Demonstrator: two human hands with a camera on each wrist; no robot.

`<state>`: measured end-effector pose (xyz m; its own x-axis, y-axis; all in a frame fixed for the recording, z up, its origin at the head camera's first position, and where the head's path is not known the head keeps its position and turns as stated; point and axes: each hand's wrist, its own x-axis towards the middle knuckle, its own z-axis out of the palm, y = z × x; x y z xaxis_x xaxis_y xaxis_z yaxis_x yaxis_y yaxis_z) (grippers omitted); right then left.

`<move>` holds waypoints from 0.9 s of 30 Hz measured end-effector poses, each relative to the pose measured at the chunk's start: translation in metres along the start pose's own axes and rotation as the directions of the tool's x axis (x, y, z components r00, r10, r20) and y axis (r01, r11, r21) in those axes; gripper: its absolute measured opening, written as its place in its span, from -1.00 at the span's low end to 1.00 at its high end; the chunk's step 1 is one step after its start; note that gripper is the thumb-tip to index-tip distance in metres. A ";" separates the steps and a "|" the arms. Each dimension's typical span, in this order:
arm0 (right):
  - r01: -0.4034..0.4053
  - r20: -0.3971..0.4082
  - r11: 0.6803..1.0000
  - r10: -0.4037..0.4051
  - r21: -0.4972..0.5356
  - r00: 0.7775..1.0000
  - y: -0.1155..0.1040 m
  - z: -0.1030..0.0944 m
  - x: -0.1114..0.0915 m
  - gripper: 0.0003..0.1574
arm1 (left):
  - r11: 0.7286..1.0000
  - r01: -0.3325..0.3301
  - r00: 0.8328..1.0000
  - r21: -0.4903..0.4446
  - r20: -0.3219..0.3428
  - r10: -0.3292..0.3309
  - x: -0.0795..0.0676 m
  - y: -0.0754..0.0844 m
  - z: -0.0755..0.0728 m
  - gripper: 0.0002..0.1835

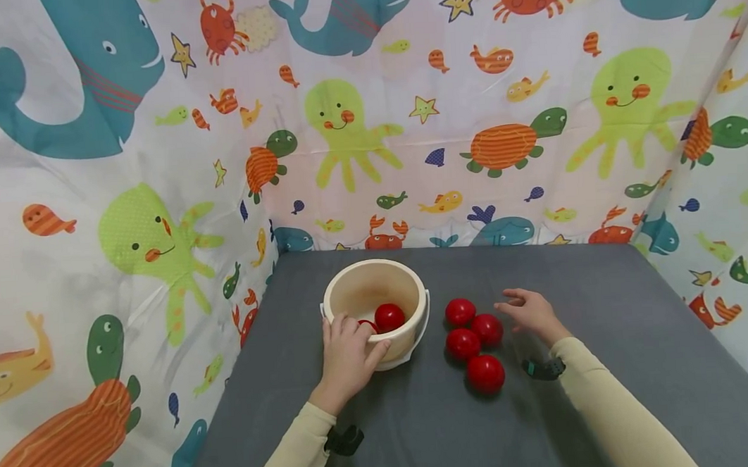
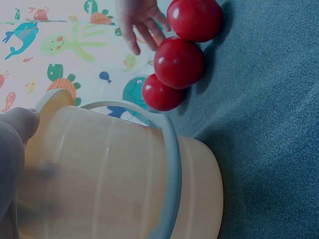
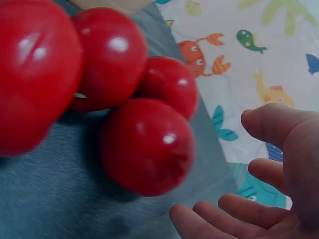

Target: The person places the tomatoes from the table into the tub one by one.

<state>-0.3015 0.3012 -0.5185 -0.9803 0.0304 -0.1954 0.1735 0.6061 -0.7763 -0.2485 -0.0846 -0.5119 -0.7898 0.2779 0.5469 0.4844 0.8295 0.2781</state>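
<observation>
My left hand point(image 1: 345, 358) grips the near-left rim of a cream bucket point(image 1: 366, 290), fingers over the edge and thumb along the outside. The bucket tips slightly and has a white handle point(image 2: 173, 174) down its side. Inside lies a glossy red tomato-like ball point(image 1: 389, 318); a second red one is mostly hidden behind my fingers. My right hand point(image 1: 533, 315) hovers just right of several loose red balls point(image 1: 463, 344), fingers spread and nothing in them. In the right wrist view, the nearest ball point(image 3: 147, 147) sits left of the fingertips, with a gap between.
A dark grey cloth point(image 1: 416, 429) covers the table. Behind it and on both sides hangs a white curtain point(image 1: 422, 181) printed with sea animals. A dark band point(image 1: 345, 441) is on the left wrist, another point(image 1: 543, 369) on the right.
</observation>
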 end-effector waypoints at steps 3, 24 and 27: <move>-0.011 0.015 1.000 0.010 0.022 1.000 0.002 0.009 0.001 -0.16 | 1.000 0.013 1.000 -0.006 0.019 -0.013 0.000 0.000 0.000 -0.66; 0.010 0.023 0.999 -0.009 -0.045 1.000 0.006 0.044 0.010 -0.28 | 1.000 0.010 1.000 0.010 0.008 -0.010 0.000 0.002 -0.002 -0.70; 0.010 0.011 0.999 -0.009 -0.043 1.000 0.008 0.046 0.010 -0.29 | 1.000 0.013 1.000 0.010 0.014 -0.013 0.001 0.003 -0.003 -0.69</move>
<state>-0.3060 0.2699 -0.5537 -0.9807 0.0161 -0.1946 0.1597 0.6397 -0.7519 -0.2465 -0.0828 -0.5083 -0.8013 0.2733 0.5323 0.4701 0.8379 0.2774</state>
